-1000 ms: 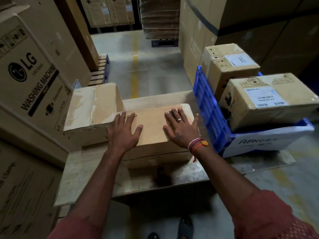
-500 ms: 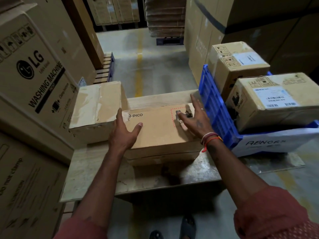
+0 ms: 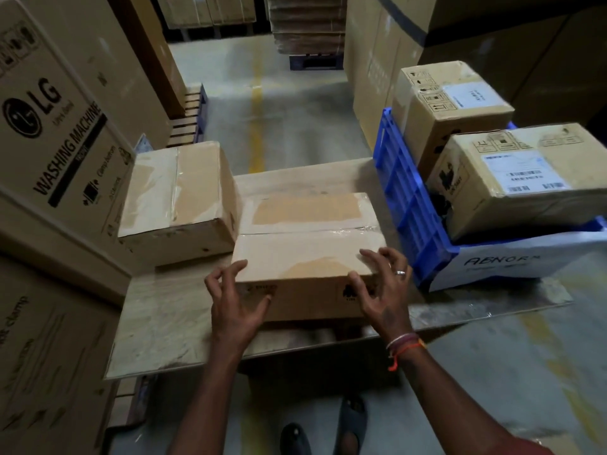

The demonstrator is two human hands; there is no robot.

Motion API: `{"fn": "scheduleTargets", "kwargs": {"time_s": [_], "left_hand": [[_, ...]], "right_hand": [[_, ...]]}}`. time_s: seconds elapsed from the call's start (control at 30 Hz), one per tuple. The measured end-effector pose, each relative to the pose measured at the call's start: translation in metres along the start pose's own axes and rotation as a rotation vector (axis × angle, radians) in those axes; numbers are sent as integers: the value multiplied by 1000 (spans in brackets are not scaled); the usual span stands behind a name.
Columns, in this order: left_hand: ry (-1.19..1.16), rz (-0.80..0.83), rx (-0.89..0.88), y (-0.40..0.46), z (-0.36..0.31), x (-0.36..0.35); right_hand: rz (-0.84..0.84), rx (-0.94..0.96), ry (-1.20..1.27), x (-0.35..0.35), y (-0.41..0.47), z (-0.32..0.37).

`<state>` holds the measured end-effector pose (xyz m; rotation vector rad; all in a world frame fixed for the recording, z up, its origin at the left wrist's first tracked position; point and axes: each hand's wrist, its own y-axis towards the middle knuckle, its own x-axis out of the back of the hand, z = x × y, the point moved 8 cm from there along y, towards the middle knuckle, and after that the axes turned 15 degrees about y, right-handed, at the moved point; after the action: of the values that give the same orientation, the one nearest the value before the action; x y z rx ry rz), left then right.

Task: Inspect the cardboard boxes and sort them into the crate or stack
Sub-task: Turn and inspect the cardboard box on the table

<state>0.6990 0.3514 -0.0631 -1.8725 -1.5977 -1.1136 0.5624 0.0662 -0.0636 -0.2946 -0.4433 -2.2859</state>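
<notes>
Two hands flanked the taped box (image 3: 308,244) on the wooden table (image 3: 157,326). Left hand (image 3: 235,300) at its near-left corner, fingers spread, curled, barely touching; right hand (image 3: 382,287) likewise at near-right, probably turning it for inspection. Blue crate (image 3: 404,205) just beside, right.

A flat brown cardboard box (image 3: 305,244) lies on the surface (image 3: 164,323), its top sealed with clear tape and its near side printed with small dark marks. Just to its left sits a taller taped box (image 3: 177,195), worn and creased. To the right, the blue crate (image 3: 410,205) with a white handwritten label holds two labelled boxes, one in front (image 3: 525,178) and one behind (image 3: 450,106).
</notes>
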Motion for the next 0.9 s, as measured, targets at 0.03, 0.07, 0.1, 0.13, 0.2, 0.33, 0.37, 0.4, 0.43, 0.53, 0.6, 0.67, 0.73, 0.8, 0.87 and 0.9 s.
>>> {"fn": "scheduleTargets", "kwargs": {"time_s": [0.03,0.07,0.1,0.13,0.2,0.33,0.37,0.4,0.43,0.53,0.6,0.67,0.73,0.8,0.87,0.9], "left_hand": [[4,0,5,-4,3,-2],[8,0,12,-9,5,-4],[15,1,18,-13,7,-6],[21,4,20,-18,9,-7],[38,20,10,-27,13,-10],[115,-14,-10,-34,8,-3],[136,-47,-18,-29,2,2],[153,-81,-36,-22,-5,5],[173,-111,-68,-13,-14,7],[287,-91,-171,18,-42,-3],[406,37,-185,37,-49,-23],[529,141,-182,46,-43,-41],[588,187,-184,49,-32,-50],[599,207,-182,46,-24,-55],[611,205,-185,44,-23,-58],[620,198,-190,44,-24,-59]], "right_hand": [[6,10,-7,-1,-4,-4],[6,26,-22,0,-8,-7],[5,35,-38,0,-11,-7],[4,30,-50,1,-12,-9],[17,-4,-88,4,-11,-10],[55,54,-372,8,7,3],[61,74,-427,7,14,7],[83,87,-461,3,22,12],[137,83,-484,-5,31,16],[405,15,-590,-41,49,11],[495,-6,-639,-57,50,1],[480,3,-644,-60,48,-5],[474,16,-666,-60,47,-7],[492,11,-682,-61,48,-7],[491,3,-689,-61,48,-6],[490,5,-693,-62,48,-5]]}}
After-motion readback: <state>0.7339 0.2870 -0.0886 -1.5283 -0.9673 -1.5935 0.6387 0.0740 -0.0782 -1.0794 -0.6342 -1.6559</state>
